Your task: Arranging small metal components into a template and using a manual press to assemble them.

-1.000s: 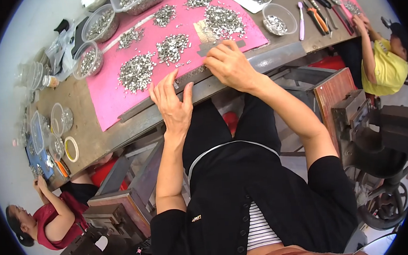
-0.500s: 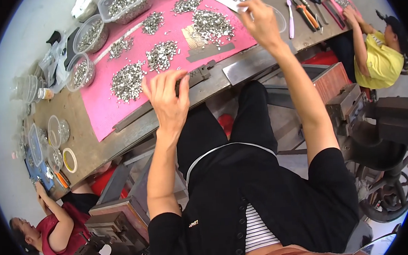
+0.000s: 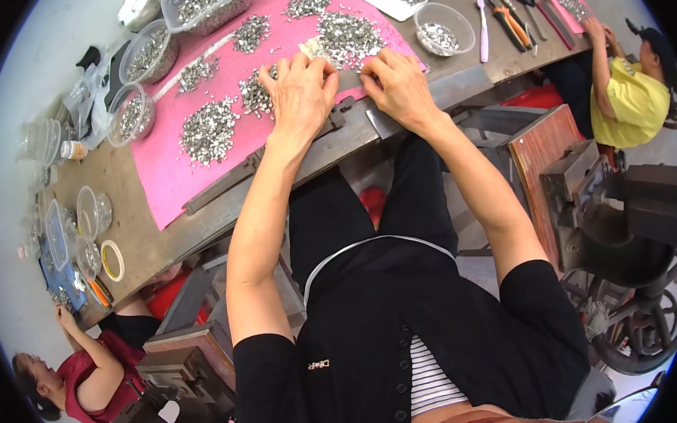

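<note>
My left hand point(image 3: 303, 93) is over the near edge of the pink mat point(image 3: 167, 175), its fingers bent and thumb drawn in. Level with it on the right, my right hand point(image 3: 399, 90) is pinched, fingertips pointing inward. What either hand grips is hidden by the fingers. A dark grey flat strip point(image 3: 351, 80) shows partly in the gap between the hands. Beyond them lies a large pile of small silvery metal pieces point(image 3: 349, 36). A smaller pile point(image 3: 254, 92) is partly covered by my left hand, and another pile point(image 3: 210, 132) lies farther left.
Clear tubs of metal pieces point(image 3: 133, 115) stand left of the mat. At right are a round tub point(image 3: 444, 29), a pink toothbrush point(image 3: 483, 30) and orange-handled pliers point(image 3: 510, 26). A metal bar point(image 3: 228, 183) runs along the table edge. Co-workers sit at left point(image 3: 93, 374) and right point(image 3: 625, 101).
My right hand has come down and left from beside the white tray, uncovering the round tub. My left hand has moved forward and right. Both are now close together over the mat edge.
</note>
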A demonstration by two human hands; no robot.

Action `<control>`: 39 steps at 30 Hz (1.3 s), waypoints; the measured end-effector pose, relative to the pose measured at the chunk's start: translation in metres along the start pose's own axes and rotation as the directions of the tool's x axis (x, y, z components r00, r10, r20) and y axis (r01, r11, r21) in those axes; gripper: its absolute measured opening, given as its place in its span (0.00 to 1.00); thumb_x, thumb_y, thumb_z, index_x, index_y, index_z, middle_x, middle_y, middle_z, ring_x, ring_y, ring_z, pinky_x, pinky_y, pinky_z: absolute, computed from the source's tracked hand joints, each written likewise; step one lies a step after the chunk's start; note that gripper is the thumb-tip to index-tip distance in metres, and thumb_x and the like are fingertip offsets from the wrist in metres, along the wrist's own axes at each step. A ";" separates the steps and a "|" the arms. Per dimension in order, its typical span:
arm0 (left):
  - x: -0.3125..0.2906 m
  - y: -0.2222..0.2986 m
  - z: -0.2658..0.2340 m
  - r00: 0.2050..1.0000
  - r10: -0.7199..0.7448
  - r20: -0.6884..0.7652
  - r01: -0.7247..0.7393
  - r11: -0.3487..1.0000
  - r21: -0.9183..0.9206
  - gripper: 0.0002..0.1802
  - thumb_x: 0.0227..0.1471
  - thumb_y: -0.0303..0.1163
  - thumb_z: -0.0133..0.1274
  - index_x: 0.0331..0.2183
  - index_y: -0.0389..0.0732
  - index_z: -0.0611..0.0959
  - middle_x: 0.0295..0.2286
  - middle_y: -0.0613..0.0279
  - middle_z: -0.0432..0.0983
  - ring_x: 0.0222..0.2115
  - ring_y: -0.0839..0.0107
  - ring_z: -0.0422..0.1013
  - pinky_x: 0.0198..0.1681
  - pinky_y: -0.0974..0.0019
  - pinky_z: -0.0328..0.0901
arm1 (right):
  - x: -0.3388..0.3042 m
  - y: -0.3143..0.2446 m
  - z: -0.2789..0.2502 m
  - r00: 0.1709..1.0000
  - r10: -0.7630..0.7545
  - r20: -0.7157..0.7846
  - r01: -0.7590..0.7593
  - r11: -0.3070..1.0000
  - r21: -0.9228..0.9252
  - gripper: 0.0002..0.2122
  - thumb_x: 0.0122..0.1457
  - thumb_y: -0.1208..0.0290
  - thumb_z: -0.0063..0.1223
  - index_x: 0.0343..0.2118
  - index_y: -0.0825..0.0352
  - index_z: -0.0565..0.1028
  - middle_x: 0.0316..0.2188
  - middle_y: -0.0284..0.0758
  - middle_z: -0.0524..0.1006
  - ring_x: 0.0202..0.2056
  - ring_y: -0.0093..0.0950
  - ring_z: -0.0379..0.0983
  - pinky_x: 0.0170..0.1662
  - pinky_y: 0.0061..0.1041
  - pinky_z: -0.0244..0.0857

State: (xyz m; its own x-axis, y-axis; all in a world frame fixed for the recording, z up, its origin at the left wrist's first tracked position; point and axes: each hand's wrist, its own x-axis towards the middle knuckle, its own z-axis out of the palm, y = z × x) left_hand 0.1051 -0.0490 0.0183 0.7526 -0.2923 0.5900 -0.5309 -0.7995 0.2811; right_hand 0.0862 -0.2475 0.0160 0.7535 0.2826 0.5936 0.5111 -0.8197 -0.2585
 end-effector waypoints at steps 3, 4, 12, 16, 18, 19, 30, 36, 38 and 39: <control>0.001 -0.003 -0.004 0.998 -0.011 0.062 0.013 0.999 -0.036 0.07 0.51 0.37 0.62 0.32 0.48 0.86 0.29 0.67 0.76 0.37 0.64 0.71 0.54 0.48 0.52 | 0.002 0.001 0.001 1.000 -0.013 0.012 0.013 1.000 -0.008 0.04 0.52 0.73 0.60 0.29 0.64 0.76 0.30 0.34 0.74 0.36 0.36 0.73 0.41 0.35 0.62; 0.001 -0.006 -0.004 0.998 -0.010 0.061 0.012 0.999 -0.035 0.07 0.51 0.37 0.62 0.32 0.48 0.86 0.29 0.67 0.76 0.37 0.64 0.71 0.54 0.48 0.52 | 0.002 0.001 0.001 1.000 -0.014 0.010 0.014 1.000 -0.009 0.04 0.52 0.73 0.60 0.29 0.64 0.76 0.30 0.34 0.74 0.36 0.36 0.73 0.41 0.35 0.62; 0.019 -0.006 0.003 0.999 0.041 -0.034 -0.044 0.995 -0.088 0.04 0.51 0.33 0.61 0.32 0.48 0.86 0.30 0.67 0.77 0.38 0.64 0.71 0.56 0.44 0.52 | -0.005 0.007 0.006 1.000 0.004 -0.022 -0.002 0.997 0.079 0.06 0.52 0.74 0.60 0.32 0.63 0.74 0.29 0.33 0.72 0.35 0.35 0.72 0.40 0.35 0.60; 0.023 0.003 0.010 0.993 0.116 0.037 -0.110 0.985 -0.136 0.05 0.52 0.36 0.62 0.34 0.49 0.86 0.30 0.68 0.77 0.39 0.65 0.71 0.56 0.45 0.52 | -0.006 0.012 0.006 0.999 0.046 -0.012 -0.044 0.987 0.153 0.06 0.52 0.73 0.60 0.31 0.63 0.75 0.29 0.33 0.72 0.35 0.35 0.72 0.41 0.35 0.59; 0.023 0.004 0.012 0.983 0.134 0.121 -0.117 0.983 -0.139 0.06 0.52 0.37 0.62 0.34 0.49 0.86 0.31 0.67 0.76 0.41 0.64 0.71 0.56 0.45 0.52 | -0.006 0.014 0.006 0.994 0.107 0.027 -0.110 0.963 0.247 0.05 0.53 0.73 0.60 0.31 0.64 0.75 0.28 0.33 0.73 0.34 0.34 0.72 0.41 0.35 0.58; 0.023 0.004 0.012 0.983 0.135 0.122 -0.117 0.983 -0.140 0.06 0.52 0.37 0.62 0.34 0.49 0.86 0.31 0.67 0.76 0.41 0.64 0.71 0.56 0.45 0.52 | -0.006 0.014 0.005 0.994 0.107 0.027 -0.111 0.963 0.247 0.05 0.53 0.73 0.60 0.31 0.64 0.75 0.28 0.33 0.73 0.34 0.34 0.72 0.41 0.35 0.58; 0.021 -0.005 -0.006 0.981 0.116 0.157 -0.090 0.983 -0.161 0.06 0.53 0.35 0.58 0.31 0.44 0.84 0.32 0.65 0.78 0.39 0.63 0.71 0.55 0.45 0.53 | -0.012 0.012 0.008 0.996 0.083 -0.040 -0.070 0.965 0.254 0.05 0.54 0.74 0.60 0.31 0.65 0.75 0.29 0.33 0.74 0.34 0.34 0.72 0.40 0.35 0.58; -0.012 -0.026 -0.035 0.972 0.012 0.236 0.026 0.987 -0.160 0.04 0.50 0.33 0.59 0.29 0.45 0.84 0.30 0.66 0.76 0.37 0.61 0.72 0.52 0.44 0.54 | -0.001 -0.020 -0.006 0.994 -0.109 -0.004 0.106 0.955 0.279 0.05 0.54 0.76 0.59 0.32 0.65 0.74 0.31 0.33 0.74 0.35 0.34 0.72 0.43 0.33 0.60; -0.013 -0.026 -0.034 0.978 0.017 0.210 0.024 0.981 -0.192 0.03 0.50 0.33 0.59 0.30 0.46 0.84 0.28 0.65 0.74 0.38 0.62 0.71 0.53 0.44 0.54 | 0.002 -0.041 -0.005 0.971 -0.239 -0.020 0.233 0.921 0.313 0.07 0.52 0.76 0.59 0.33 0.66 0.73 0.34 0.34 0.74 0.38 0.35 0.72 0.45 0.34 0.61; -0.013 -0.026 -0.035 0.977 0.039 0.212 -0.002 0.985 -0.173 0.04 0.50 0.33 0.59 0.31 0.47 0.84 0.29 0.65 0.75 0.38 0.62 0.71 0.53 0.44 0.54 | 0.003 -0.048 -0.003 0.955 -0.297 -0.017 0.288 0.905 0.313 0.07 0.52 0.76 0.59 0.33 0.66 0.73 0.35 0.35 0.73 0.39 0.35 0.71 0.45 0.34 0.62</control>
State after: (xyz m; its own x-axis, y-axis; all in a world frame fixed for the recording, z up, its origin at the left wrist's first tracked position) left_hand 0.0958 -0.0065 0.0300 0.7968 -0.4277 0.4267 -0.5915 -0.6962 0.4068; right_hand 0.0628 -0.2089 0.0321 0.5602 0.5050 0.6566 0.8088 -0.5047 -0.3018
